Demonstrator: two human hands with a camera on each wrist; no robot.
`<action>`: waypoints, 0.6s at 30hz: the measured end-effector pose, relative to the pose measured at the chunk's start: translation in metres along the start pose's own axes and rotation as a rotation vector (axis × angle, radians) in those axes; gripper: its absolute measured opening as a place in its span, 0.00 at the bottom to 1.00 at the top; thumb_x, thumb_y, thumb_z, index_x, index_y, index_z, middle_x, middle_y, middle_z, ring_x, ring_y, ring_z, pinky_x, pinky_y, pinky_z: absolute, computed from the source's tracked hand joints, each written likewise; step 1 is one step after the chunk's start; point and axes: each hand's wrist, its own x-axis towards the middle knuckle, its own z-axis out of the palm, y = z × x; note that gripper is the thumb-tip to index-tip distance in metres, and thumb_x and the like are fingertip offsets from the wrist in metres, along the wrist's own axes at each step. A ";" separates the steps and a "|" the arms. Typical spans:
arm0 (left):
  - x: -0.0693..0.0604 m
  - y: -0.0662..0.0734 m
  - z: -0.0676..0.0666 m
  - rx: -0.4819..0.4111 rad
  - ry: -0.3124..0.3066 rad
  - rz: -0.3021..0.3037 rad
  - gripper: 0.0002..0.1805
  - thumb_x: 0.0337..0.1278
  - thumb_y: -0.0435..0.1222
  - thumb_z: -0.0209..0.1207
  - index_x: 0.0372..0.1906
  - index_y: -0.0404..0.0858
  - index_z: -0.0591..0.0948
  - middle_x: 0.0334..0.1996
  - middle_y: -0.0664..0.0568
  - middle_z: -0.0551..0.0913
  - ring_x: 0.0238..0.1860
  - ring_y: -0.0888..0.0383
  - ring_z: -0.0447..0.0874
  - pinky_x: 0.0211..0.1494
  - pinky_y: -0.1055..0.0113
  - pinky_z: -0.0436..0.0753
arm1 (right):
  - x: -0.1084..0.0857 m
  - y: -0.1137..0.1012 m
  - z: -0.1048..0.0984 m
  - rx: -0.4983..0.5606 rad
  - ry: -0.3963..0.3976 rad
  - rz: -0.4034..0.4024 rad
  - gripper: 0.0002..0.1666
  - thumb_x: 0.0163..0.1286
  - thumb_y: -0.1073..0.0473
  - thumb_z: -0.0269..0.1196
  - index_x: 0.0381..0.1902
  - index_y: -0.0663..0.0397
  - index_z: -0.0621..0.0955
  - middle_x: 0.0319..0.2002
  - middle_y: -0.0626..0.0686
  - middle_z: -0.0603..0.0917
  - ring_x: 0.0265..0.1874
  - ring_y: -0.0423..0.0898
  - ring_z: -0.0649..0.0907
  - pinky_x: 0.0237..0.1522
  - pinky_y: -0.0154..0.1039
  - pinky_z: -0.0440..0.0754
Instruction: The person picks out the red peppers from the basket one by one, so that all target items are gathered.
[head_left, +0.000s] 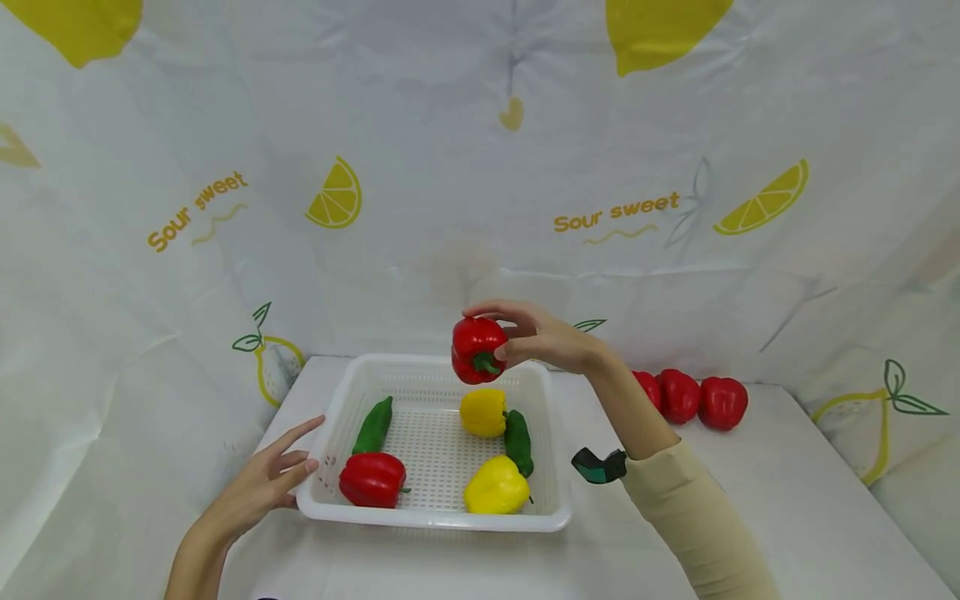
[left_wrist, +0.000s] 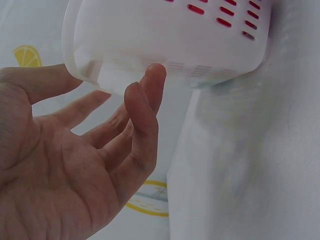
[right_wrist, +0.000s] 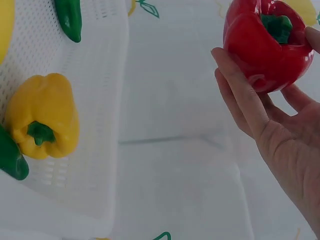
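My right hand (head_left: 551,340) grips a red bell pepper (head_left: 477,348) above the back right part of a white plastic basket (head_left: 442,518). In the right wrist view the pepper's green stem (right_wrist: 276,28) shows, with fingers and thumb around the pepper. At the basket's left side is my left hand (head_left: 258,483), its fingers loosely bent and apart; the left wrist view shows it at the basket's rim (left_wrist: 70,45). Inside the basket lie another red bell pepper (head_left: 372,480), two yellow bell peppers (head_left: 483,412) and two long green peppers (head_left: 517,443).
Several red bell peppers (head_left: 678,396) stand in a row on the white table (head_left: 787,500), right of the basket and partly behind my right forearm. A dark band (head_left: 598,466) shows beside the right sleeve. A lemon-printed white cloth (head_left: 450,167) hangs behind.
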 end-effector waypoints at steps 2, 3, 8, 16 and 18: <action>0.000 0.001 0.000 0.003 0.001 -0.005 0.42 0.77 0.46 0.61 0.88 0.48 0.58 0.75 0.26 0.73 0.63 0.44 0.87 0.47 0.54 0.96 | -0.007 0.002 -0.002 0.028 0.005 -0.013 0.42 0.67 0.64 0.62 0.80 0.57 0.68 0.77 0.63 0.73 0.67 0.58 0.81 0.58 0.51 0.92; 0.000 0.001 0.000 0.004 0.000 -0.007 0.42 0.77 0.46 0.61 0.88 0.48 0.58 0.75 0.25 0.73 0.63 0.44 0.87 0.47 0.54 0.96 | -0.010 0.003 -0.002 0.045 0.008 -0.016 0.42 0.67 0.65 0.61 0.80 0.58 0.68 0.77 0.62 0.73 0.66 0.57 0.82 0.58 0.50 0.93; 0.000 0.001 0.001 0.017 0.011 -0.014 0.42 0.76 0.47 0.61 0.88 0.48 0.58 0.75 0.25 0.73 0.62 0.45 0.88 0.46 0.54 0.96 | -0.025 0.005 -0.006 0.145 0.014 -0.021 0.41 0.67 0.64 0.57 0.79 0.57 0.66 0.73 0.53 0.77 0.64 0.53 0.83 0.57 0.48 0.93; 0.000 0.000 0.001 0.006 0.006 -0.004 0.42 0.77 0.46 0.61 0.88 0.47 0.59 0.75 0.25 0.74 0.62 0.45 0.88 0.46 0.55 0.96 | -0.048 0.007 -0.010 0.298 0.042 -0.015 0.36 0.68 0.63 0.56 0.74 0.37 0.69 0.71 0.43 0.77 0.68 0.51 0.78 0.59 0.51 0.92; 0.000 0.000 0.000 0.004 0.004 -0.005 0.42 0.77 0.46 0.61 0.88 0.47 0.58 0.75 0.25 0.73 0.62 0.45 0.88 0.46 0.55 0.96 | -0.054 0.008 -0.010 0.343 0.052 -0.010 0.35 0.70 0.63 0.56 0.73 0.34 0.70 0.71 0.44 0.76 0.69 0.52 0.77 0.59 0.52 0.92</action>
